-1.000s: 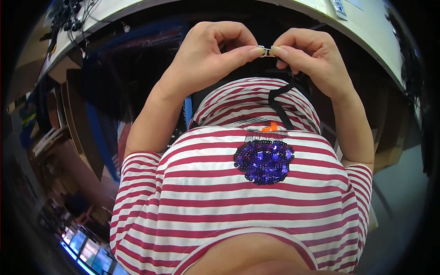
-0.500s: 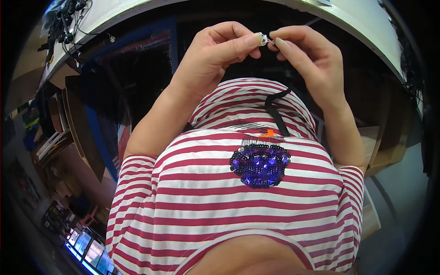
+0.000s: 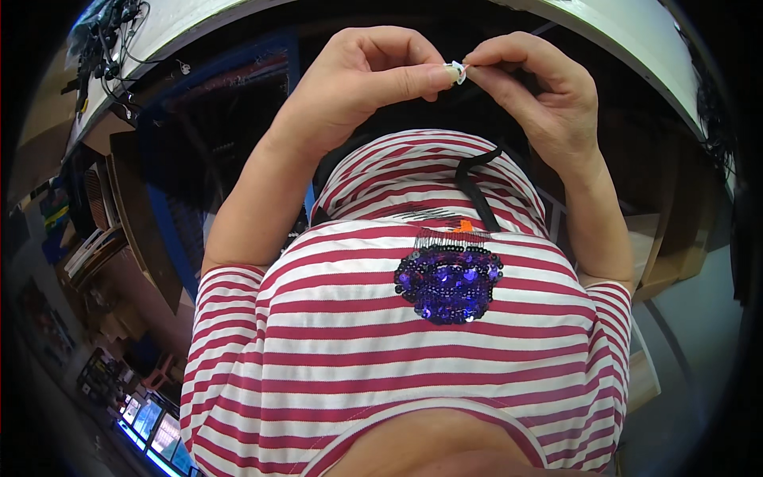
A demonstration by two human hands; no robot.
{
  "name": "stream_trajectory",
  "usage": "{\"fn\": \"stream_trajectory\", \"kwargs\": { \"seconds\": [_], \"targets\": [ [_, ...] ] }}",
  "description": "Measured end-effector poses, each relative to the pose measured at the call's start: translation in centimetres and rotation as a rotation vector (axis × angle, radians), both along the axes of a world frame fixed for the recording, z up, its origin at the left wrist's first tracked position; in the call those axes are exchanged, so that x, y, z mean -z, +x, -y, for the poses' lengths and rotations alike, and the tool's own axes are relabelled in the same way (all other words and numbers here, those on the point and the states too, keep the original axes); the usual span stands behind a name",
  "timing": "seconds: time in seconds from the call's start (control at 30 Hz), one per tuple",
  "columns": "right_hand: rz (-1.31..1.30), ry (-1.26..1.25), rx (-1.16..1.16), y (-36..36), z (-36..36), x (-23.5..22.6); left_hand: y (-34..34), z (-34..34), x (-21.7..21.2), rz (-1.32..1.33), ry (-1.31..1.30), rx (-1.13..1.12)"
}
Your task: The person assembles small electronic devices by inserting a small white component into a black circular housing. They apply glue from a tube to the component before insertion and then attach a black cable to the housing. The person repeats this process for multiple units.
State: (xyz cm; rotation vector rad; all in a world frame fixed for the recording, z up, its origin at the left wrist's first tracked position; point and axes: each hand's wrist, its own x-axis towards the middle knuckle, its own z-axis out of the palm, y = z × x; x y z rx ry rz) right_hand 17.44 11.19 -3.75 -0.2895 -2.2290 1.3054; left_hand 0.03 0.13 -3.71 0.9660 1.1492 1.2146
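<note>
Up at the front edge of the bench, my left hand (image 3: 373,75) is closed, with thumb and forefinger pinching a small white piece (image 3: 458,71). It looks like plastic, and most of it hides behind the thumb. My right hand (image 3: 544,91) is closed too, its thumb and fingertips pressed together right beside the white piece. A thin pale and reddish strand seems to run between the two pinches, but what the right fingertips hold is too small to make out.
A white bench top (image 3: 211,20) curves across the far side. Black cables and small parts (image 3: 111,56) lie at its left end, more dark cables (image 3: 715,119) at its right. Cardboard (image 3: 143,215) stands below on the left, with a blue frame (image 3: 171,238) beside it.
Both hands have risen slightly. My right fingertips have closed in nearer to the white piece, which has turned a little in my left pinch.
</note>
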Motion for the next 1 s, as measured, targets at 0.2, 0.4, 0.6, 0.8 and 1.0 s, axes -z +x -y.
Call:
{"fn": "stream_trajectory", "kwargs": {
  "seconds": [0.2,0.4,0.6,0.8,1.0],
  "targets": [
    [-0.07,0.088,0.067,-0.2,0.4,0.3,0.7,0.2,1.3,0.078,0.03,-0.112],
    [-0.242,0.627,0.16,-1.3,0.3,2.0,1.2,0.4,2.1,0.27,-0.005,-0.211],
    [-0.237,0.721,0.176,-1.5,0.4,2.3,1.0,0.4,2.0,0.464,-0.079,-0.205],
    [-0.195,0.554,0.193,-1.9,0.9,1.8,0.3,0.6,1.6,0.335,-0.065,-0.146],
    [-0.013,-0.215,0.139,-1.8,1.4,0.4,0.4,0.9,1.6,0.091,0.133,-0.189]
  ]
}}
